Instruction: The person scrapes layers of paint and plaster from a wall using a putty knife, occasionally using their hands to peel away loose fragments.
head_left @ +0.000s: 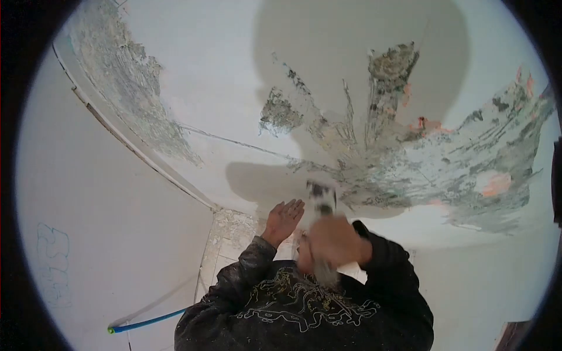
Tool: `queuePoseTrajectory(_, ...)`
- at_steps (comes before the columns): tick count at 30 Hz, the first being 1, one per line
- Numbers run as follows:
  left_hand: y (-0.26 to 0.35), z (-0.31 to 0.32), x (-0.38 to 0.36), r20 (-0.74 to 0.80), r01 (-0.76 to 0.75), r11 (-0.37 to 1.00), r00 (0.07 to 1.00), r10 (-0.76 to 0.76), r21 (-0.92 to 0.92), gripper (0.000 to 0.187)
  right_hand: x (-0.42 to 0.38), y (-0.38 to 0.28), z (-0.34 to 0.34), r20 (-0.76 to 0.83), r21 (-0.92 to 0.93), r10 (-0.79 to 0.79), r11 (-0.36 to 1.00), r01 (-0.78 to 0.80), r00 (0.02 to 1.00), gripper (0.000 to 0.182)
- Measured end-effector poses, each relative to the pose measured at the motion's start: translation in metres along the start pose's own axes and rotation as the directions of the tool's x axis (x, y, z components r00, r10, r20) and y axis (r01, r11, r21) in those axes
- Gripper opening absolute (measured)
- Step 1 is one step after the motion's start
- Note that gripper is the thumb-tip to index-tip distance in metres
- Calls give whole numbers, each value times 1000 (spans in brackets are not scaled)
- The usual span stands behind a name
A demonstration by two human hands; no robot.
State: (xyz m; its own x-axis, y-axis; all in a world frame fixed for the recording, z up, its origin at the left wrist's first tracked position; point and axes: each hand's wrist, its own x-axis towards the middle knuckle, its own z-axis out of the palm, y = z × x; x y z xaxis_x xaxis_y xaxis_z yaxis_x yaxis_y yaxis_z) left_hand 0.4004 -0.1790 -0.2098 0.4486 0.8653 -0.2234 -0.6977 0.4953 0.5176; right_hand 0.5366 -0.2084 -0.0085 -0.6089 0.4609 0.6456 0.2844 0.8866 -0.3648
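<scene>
Both my arms, in dark paint-speckled sleeves, reach up toward a white ceiling (211, 88). My left hand (284, 219) is open, palm showing and fingers spread, close to the ceiling surface and holding nothing. My right hand (336, 241) is blurred and closed around the handle of a scraper-like tool (321, 198). The tool's blade end meets the ceiling at the edge of a big scraped patch (410, 158), where grey-green and orange layers show through. The blur hides the tool's exact shape.
Another scraped band (126, 82) runs along the ceiling's left edge above a white wall (117, 234) with faint blue scribbles (55, 263). A blue pipe with a green tip (146, 322) lies low left. Rough tiled surface (228, 240) shows in the corner.
</scene>
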Motion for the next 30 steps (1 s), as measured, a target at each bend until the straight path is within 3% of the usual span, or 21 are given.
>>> queuePoseTrajectory(1, -5, -3, 9, -106, 34, 981, 993, -55, -191, 53, 5, -18, 0, -263, 66, -175, 978, 199, 949, 22)
queuePoseTrajectory(2, -13, -10, 13, -202, 55, 923, 969, -142, -381, 53, 9, -36, 1, -480, 28, -319, 925, 378, 817, 25)
queuePoseTrajectory(3, -20, -24, 17, -127, 70, 855, 980, -157, -514, 54, 13, -31, -2, -389, 79, -269, 943, 323, 881, 24)
queuePoseTrajectory(6, -19, -32, 14, 10, 170, 903, 984, -181, -395, 54, 18, -15, -19, -90, 170, -140, 973, 154, 986, 20)
queuePoseTrajectory(7, -19, -26, 18, -114, 139, 899, 972, -204, -415, 54, 20, -9, -22, -39, 172, -117, 977, 122, 992, 18)
queuePoseTrajectory(10, -29, -34, 20, -83, 109, 835, 980, -181, -539, 53, 11, 16, -16, 12, 142, -63, 988, 61, 998, 11)
queuePoseTrajectory(11, -26, -28, 9, -5, 57, 995, 998, -58, -81, 53, 1, 22, -11, 7, 127, -35, 991, 34, 999, 10)
queuePoseTrajectory(12, -16, -23, -1, 138, -71, 919, 990, 18, 387, 53, -6, 27, -8, 0, 104, -16, 994, 16, 1000, 10)
queuePoseTrajectory(14, -12, -19, 5, 136, -68, 907, 991, 13, 415, 53, -5, 33, -11, -10, 81, -29, 996, 30, 1000, 11)
queuePoseTrajectory(15, -25, -25, 17, -11, 77, 997, 997, -78, -27, 53, -2, 37, -12, -11, 85, -53, 995, 53, 999, 11)
queuePoseTrajectory(16, -28, -20, 20, -103, 150, 863, 969, -226, -482, 53, -1, 40, -12, -10, 97, -70, 993, 71, 998, 11)
queuePoseTrajectory(17, -28, -21, 19, -93, 145, 841, 970, -225, -522, 53, -4, 38, -10, -11, 114, -71, 991, 72, 997, 12)
queuePoseTrajectory(19, -21, -11, 3, -19, 130, 990, 991, -129, 47, 52, -10, 33, -8, -22, 132, -79, 988, 81, 997, 12)
queuePoseTrajectory(20, -22, -13, 7, 7, 131, 991, 991, -131, 42, 52, -11, 33, -10, -26, 132, -94, 986, 97, 995, 13)
queuePoseTrajectory(21, -24, -15, 11, 34, 132, 991, 991, -133, 37, 52, -19, 26, -14, 95, 81, -160, 985, 152, 983, 12)
queuePoseTrajectory(23, -49, -47, 31, 36, 202, 810, 975, -219, -550, 53, -20, -14, -9, -195, 69, -241, 964, 258, 951, 7)
queuePoseTrajectory(25, -29, -7, -1, 117, -14, 984, 993, 35, -178, 53, -4, -21, -18, 186, -130, 39, 991, -15, 982, 9)
queuePoseTrajectory(26, -27, -2, -8, 111, -30, 991, 993, 45, -132, 53, -15, -1, -13, 204, 93, 294, 944, -317, 934, 12)
queuePoseTrajectory(27, -25, 2, -14, 105, -46, 995, 993, 55, -86, 54, -26, 19, -8, 209, 311, 528, 762, -568, 823, 16)
queuePoseTrajectory(28, -28, -7, -8, 29, 33, 980, 999, -28, -195, 54, -35, 19, 1, 445, 18, 538, 794, -608, 716, 16)
queuePoseTrajectory(30, -24, -19, 18, -88, 134, 896, 978, -188, -422, 54, -62, 9, 24, 720, -526, 624, 776, -347, 304, 18)
